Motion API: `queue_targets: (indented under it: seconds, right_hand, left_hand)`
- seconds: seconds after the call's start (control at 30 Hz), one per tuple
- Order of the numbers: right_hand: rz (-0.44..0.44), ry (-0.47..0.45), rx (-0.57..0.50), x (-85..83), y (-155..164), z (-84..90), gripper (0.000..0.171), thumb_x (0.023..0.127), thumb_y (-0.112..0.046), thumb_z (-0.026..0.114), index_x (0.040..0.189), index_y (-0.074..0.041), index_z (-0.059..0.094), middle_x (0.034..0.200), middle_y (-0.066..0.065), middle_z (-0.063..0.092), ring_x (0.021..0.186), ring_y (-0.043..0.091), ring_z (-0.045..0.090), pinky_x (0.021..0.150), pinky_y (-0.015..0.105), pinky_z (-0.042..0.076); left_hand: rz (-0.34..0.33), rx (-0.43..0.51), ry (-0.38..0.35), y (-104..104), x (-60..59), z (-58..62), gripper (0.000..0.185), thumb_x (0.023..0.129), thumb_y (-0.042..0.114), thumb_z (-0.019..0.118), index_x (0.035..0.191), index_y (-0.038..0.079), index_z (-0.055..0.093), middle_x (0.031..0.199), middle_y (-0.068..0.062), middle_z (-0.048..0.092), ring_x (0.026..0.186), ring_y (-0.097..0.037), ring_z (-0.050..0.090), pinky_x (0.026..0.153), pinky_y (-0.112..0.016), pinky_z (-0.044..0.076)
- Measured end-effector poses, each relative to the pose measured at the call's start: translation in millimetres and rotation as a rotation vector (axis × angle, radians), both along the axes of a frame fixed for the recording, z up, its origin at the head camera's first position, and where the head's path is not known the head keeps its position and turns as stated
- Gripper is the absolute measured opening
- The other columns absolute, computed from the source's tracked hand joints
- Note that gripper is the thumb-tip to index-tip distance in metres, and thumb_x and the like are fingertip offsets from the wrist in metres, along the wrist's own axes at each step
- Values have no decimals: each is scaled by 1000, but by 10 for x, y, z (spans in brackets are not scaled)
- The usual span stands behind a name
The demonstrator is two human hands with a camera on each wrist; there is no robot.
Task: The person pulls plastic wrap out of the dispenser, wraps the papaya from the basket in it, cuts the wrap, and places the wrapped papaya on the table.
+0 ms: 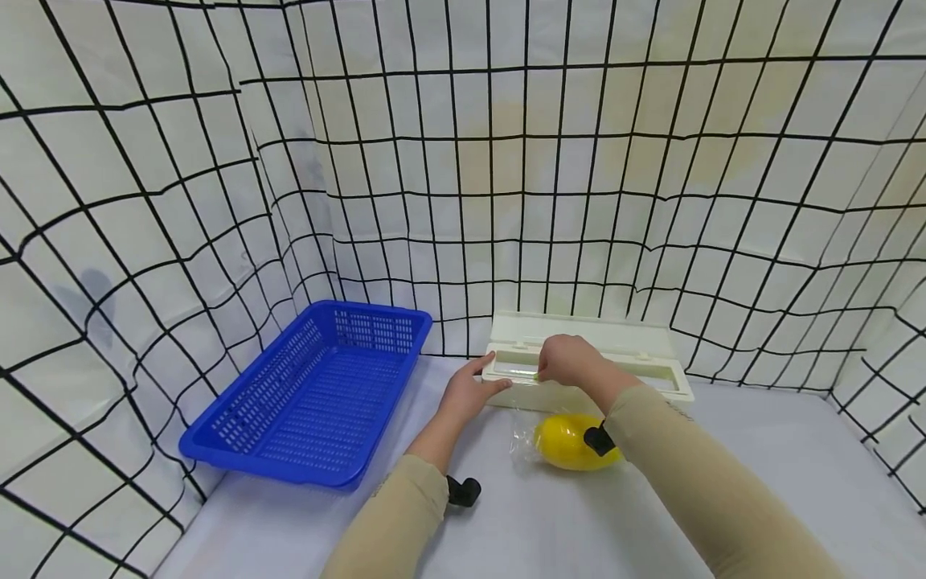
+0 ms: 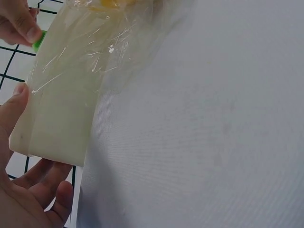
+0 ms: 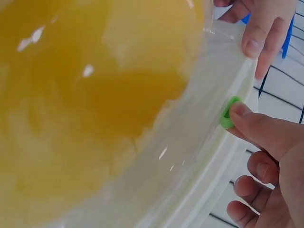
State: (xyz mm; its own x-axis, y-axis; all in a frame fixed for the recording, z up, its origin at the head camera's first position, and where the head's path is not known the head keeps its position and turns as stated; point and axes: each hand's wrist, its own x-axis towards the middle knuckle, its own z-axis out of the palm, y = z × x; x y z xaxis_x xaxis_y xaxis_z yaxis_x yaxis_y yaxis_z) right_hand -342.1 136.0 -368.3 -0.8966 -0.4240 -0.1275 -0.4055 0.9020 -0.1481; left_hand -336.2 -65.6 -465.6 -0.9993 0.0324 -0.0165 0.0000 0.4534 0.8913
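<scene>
A cream cling-film dispenser box lies at the back of the white table with its lid up. My left hand grips the box's left end, thumb on its face and fingers curled round the end. My right hand pinches a small green slider on the box's front edge. Clear film runs from the box over a yellow lemon-shaped fruit, which lies just in front of the box and under my right forearm.
A blue plastic mesh basket sits at the left, close to my left hand. White cloth walls with a black grid close in the back and both sides. Bare white tabletop stretches to the right and front.
</scene>
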Motion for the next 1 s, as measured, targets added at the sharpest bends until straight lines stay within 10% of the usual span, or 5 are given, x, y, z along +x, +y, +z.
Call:
queue_targets:
  seconds: [1.0]
  right_hand:
    - [-37,41,22,269,1481,-115,16,92,-23,71,101,-11,78,93,-3,70,82,15,62,79,40,54]
  left_hand:
    - [-5,-26,9,8,-58,-34,73,82,44,79,147,30,49,144,-13,51,129,-33,49,103,-50,43]
